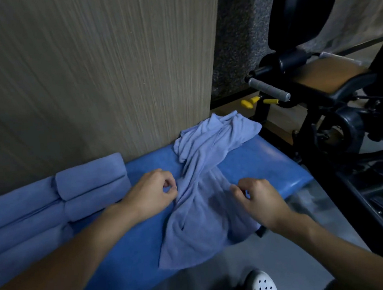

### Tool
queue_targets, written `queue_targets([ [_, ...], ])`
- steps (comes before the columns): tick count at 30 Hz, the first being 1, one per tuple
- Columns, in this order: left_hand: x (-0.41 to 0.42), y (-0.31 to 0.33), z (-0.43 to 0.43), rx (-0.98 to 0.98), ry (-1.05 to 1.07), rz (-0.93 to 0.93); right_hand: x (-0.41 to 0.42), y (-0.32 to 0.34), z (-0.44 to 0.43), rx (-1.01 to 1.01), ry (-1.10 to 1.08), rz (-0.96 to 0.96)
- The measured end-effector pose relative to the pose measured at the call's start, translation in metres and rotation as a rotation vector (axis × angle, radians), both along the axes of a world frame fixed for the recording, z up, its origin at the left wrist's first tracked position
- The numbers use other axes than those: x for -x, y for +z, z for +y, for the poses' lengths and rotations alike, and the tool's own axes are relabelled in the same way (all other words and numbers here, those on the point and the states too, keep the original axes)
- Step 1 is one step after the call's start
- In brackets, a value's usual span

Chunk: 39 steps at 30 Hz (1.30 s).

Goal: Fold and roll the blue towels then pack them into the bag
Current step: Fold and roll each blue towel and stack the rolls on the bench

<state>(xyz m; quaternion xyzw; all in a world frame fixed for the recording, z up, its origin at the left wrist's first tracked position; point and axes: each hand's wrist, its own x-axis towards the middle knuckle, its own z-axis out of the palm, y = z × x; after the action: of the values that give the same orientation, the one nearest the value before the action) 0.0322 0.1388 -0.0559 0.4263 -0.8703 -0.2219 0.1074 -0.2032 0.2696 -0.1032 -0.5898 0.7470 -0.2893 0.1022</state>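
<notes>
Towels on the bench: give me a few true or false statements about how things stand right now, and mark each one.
1. The loose towel lies crumpled across the blue bench. True.
2. Both hands lie flat and open on it. False: the left hand and the right hand each pinch the cloth with curled fingers, one on either side.
3. Rolled towels are stacked at the left end of the bench, against the wood-grain wall. True.
4. A bag stands open on the bench. False: none is in view.
</notes>
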Motion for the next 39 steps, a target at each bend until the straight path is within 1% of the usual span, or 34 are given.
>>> queue_targets([
  [3, 0.015, -0.011, -0.005, -0.002, 0.165, 0.083, 0.001, -0.002, -0.016, -0.071, -0.013, -0.074],
  [5, 0.028, -0.020, -0.010, -0.042, 0.214, 0.097, 0.002, -0.006, -0.029, -0.144, -0.039, -0.129],
  [8, 0.053, -0.028, -0.015, -0.007, 0.228, 0.097, 0.002, -0.014, -0.049, -0.197, -0.065, -0.166],
  [10, 0.068, -0.030, -0.018, 0.066, 0.211, 0.054, 0.001, -0.018, -0.063, -0.201, -0.092, -0.179],
  [12, 0.081, -0.031, -0.021, 0.099, 0.186, -0.004, 0.001, -0.021, -0.075, -0.191, -0.137, -0.194],
  [14, 0.091, -0.033, -0.026, 0.111, 0.170, -0.068, 0.002, -0.024, -0.086, -0.201, -0.190, -0.169],
  [16, 0.097, -0.038, -0.029, 0.128, 0.165, -0.118, 0.003, -0.028, -0.094, -0.247, -0.227, -0.069],
  [18, 0.097, -0.044, -0.032, 0.125, 0.179, -0.119, 0.003, -0.032, -0.100, -0.293, -0.229, 0.014],
  [20, 0.094, -0.051, -0.034, 0.100, 0.216, -0.056, 0.000, -0.033, -0.104, -0.298, -0.240, 0.047],
  [23, 0.086, -0.051, -0.035, 0.033, 0.299, 0.149, -0.004, -0.032, -0.103, -0.256, -0.209, 0.031],
  [24, 0.083, -0.048, -0.036, 0.019, 0.340, 0.218, -0.004, -0.030, -0.101, -0.204, -0.205, -0.049],
  [27, 0.072, -0.034, -0.040, 0.001, 0.425, 0.344, -0.002, -0.018, -0.089, -0.024, -0.249, -0.448],
  [31, 0.059, -0.005, -0.037, -0.036, 0.455, 0.507, 0.007, 0.012, -0.070, 0.137, -0.346, -0.738],
  [33, 0.051, 0.013, -0.030, -0.023, 0.471, 0.568, 0.012, 0.030, -0.059, 0.201, -0.372, -0.840],
  [37, 0.032, 0.051, -0.016, 0.035, 0.478, 0.635, 0.016, 0.067, -0.034, 0.319, -0.333, -0.919],
  [39, 0.023, 0.070, -0.008, 0.022, 0.495, 0.678, 0.015, 0.083, -0.022, 0.340, -0.315, -1.018],
])
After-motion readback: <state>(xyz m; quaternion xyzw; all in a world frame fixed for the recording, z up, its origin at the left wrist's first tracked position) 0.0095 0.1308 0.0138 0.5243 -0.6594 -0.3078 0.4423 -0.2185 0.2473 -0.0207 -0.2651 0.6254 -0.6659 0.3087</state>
